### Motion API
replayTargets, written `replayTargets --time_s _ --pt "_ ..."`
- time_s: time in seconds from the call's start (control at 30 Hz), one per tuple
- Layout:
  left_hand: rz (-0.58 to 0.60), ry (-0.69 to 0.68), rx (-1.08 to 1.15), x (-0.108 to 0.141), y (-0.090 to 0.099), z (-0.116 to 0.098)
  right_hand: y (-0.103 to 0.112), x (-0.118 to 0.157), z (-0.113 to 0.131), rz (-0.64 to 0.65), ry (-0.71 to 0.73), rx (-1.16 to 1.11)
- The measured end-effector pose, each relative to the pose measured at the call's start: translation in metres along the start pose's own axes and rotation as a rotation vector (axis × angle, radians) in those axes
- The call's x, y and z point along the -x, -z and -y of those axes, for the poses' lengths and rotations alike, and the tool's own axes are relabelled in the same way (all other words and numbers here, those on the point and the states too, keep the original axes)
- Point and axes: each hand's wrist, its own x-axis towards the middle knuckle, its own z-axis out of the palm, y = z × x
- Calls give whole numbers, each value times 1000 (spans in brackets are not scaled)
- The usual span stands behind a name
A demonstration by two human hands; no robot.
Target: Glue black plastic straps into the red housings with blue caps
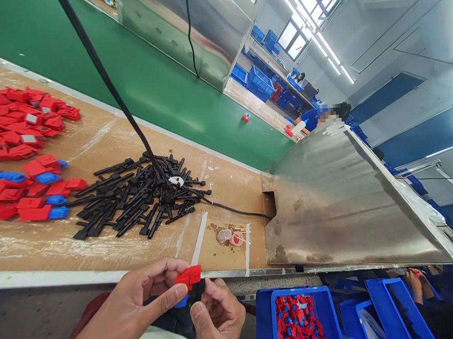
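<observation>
Pinching a small red plastic piece (pixel 189 277), black part beneath, left hand (pixel 142 300), right hand (pixel 219 316)

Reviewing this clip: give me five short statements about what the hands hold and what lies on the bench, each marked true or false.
1. Both hands grip one small red part. True: left hand and right hand meet on it.
2. The pile of black parts lies on the green belt. False: it lies on the brown bench top; the green belt is beyond.
3. Red parts are heaped at the left. True.
4. The blue bin holds only black parts. False: mostly red pieces.
5. A black cable runs over the black pile. True.
</observation>
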Motion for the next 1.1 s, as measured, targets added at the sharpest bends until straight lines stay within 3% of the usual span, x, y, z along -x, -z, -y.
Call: replayTargets --time_s 0.17,0.33,0.53,0.67,0.83,0.97,1.1 --pt "-44 -26 -18 -1 0 4 -2 5 -7 -15 -17 3" --pt "-173 -80 -52 2 -11 0 -5 10 -16 -21 -1 -45" --pt "-282 -334 -164 7 -19 3 -17 8 -6 67 97 -76" --pt "-266 -374 -197 9 -15 10 -19 12 -9 85 84 -93" --pt "-188 -243 -60 3 -10 16 2 15 -23 91 -79 -8" --pt "-130 -196 -35 -3 -10 3 16 12 -28 166 -141 14" --pt "-44 -217 -135 -4 -9 -13 8 13 -29 50 -46 36"
